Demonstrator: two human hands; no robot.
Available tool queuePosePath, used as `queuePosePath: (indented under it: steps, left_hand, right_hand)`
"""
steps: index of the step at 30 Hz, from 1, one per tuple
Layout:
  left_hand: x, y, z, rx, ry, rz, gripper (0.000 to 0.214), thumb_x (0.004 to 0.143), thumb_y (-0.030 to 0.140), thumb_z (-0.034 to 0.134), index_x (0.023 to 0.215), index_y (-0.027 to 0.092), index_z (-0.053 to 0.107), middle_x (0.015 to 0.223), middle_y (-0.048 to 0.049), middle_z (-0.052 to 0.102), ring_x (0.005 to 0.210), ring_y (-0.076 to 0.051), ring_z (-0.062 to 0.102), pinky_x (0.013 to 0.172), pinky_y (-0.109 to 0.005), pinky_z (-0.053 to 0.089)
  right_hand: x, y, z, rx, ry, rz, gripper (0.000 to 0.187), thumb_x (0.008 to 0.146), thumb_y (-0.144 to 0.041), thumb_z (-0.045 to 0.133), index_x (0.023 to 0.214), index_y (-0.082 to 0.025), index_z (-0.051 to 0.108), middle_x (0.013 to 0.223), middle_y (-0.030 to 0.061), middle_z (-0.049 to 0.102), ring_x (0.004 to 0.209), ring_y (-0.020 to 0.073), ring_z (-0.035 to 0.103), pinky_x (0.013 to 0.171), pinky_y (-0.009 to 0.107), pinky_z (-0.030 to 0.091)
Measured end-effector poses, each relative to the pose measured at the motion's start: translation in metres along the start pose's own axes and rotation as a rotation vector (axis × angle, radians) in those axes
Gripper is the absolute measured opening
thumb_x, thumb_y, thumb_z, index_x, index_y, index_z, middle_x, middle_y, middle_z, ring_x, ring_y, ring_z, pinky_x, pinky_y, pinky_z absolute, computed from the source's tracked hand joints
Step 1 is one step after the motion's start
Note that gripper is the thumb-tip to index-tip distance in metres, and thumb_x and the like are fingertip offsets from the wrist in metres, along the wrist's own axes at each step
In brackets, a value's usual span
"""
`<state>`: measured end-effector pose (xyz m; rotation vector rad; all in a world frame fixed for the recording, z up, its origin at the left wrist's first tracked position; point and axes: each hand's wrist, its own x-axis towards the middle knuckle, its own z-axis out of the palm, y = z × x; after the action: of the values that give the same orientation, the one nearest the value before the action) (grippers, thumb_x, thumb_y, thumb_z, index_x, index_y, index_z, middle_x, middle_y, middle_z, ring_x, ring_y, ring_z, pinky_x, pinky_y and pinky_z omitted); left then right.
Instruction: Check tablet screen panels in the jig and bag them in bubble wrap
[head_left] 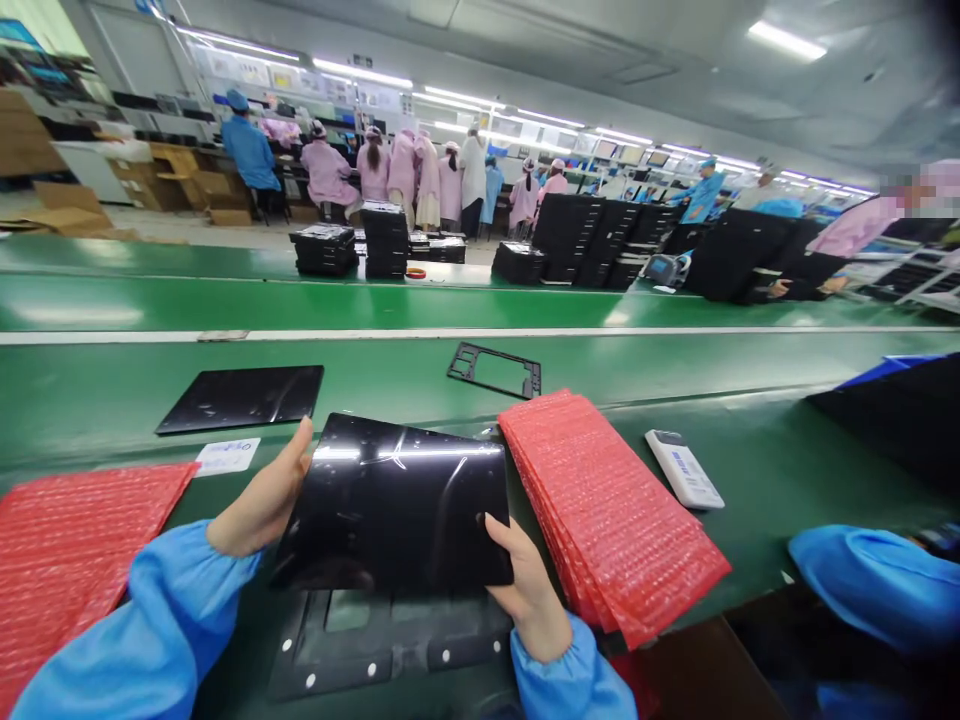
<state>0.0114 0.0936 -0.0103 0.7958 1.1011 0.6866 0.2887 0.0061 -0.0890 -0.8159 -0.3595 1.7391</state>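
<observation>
I hold a glossy black rectangular panel [397, 505] in both hands, just above the green belt. My left hand [262, 495] grips its left edge, thumb raised along the upper corner. My right hand [525, 585] clasps the lower right corner with the thumb on top. Under the panel lies a black plastic frame [375, 645] with white dots. Both my sleeves are blue.
Stacks of red bubble-wrap bags lie at right [607, 500] and at left [67, 540]. A second black panel [244, 397], a white card [227, 456], a black frame [495, 370] and a white remote-like device [684, 468] lie on the belt. Black tray stacks [570, 240] and workers stand beyond.
</observation>
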Motion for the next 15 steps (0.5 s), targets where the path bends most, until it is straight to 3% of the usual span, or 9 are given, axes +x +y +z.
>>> queuePosePath:
  steps: [3, 6, 9, 11, 15]
  left_hand:
    - [0.046, 0.022, -0.001, 0.224, 0.003, 0.106, 0.067, 0.073, 0.078, 0.047, 0.085, 0.017, 0.07, 0.072, -0.0111, 0.073, 0.065, -0.027, 0.07, 0.058, -0.037, 0.055]
    - [0.111, 0.043, 0.006, 0.497, 0.037, 0.26, 0.058, 0.073, 0.068, 0.059, 0.095, 0.014, 0.068, 0.092, -0.0136, 0.074, 0.078, -0.025, 0.071, 0.066, -0.035, 0.056]
    - [0.179, 0.057, 0.025, 0.705, 0.106, 0.363, 0.05, 0.079, 0.061, 0.057, 0.096, 0.015, 0.066, 0.107, -0.0139, 0.072, 0.095, -0.027, 0.068, 0.071, -0.035, 0.056]
    - [0.22, 0.062, 0.042, 0.839, 0.157, 0.435, 0.04, 0.084, 0.051, 0.057, 0.1, 0.016, 0.066, 0.113, -0.013, 0.069, 0.105, -0.027, 0.063, 0.084, -0.039, 0.053]
    - [0.28, 0.063, 0.074, 1.061, 0.279, 0.534, 0.04, 0.089, 0.036, 0.06, 0.125, 0.018, 0.056, 0.136, -0.0116, 0.053, 0.122, -0.028, 0.052, 0.102, -0.053, 0.041]
  right_hand:
    - [-0.001, 0.001, -0.003, 0.097, 0.018, -0.002, 0.031, 0.071, -0.027, 0.081, 0.099, -0.02, 0.072, 0.09, 0.0049, 0.077, 0.096, 0.0255, 0.07, 0.087, 0.04, 0.054]
    - [-0.001, 0.001, -0.004, 0.179, 0.023, -0.01, 0.026, 0.07, -0.023, 0.08, 0.095, -0.02, 0.074, 0.088, 0.0041, 0.077, 0.095, 0.0248, 0.07, 0.088, 0.039, 0.053]
    - [-0.003, 0.0, -0.003, 0.241, 0.033, 0.015, 0.016, 0.07, -0.022, 0.08, 0.084, -0.019, 0.075, 0.084, 0.0043, 0.077, 0.092, 0.0251, 0.071, 0.088, 0.039, 0.053]
    - [-0.005, -0.001, -0.001, 0.274, 0.049, 0.029, 0.013, 0.07, -0.023, 0.08, 0.081, -0.019, 0.075, 0.085, 0.0048, 0.077, 0.092, 0.0254, 0.071, 0.088, 0.04, 0.053]
    - [-0.006, -0.004, 0.0, 0.327, 0.055, 0.028, 0.027, 0.069, -0.028, 0.08, 0.095, -0.02, 0.076, 0.089, 0.006, 0.078, 0.095, 0.0271, 0.071, 0.091, 0.043, 0.052]
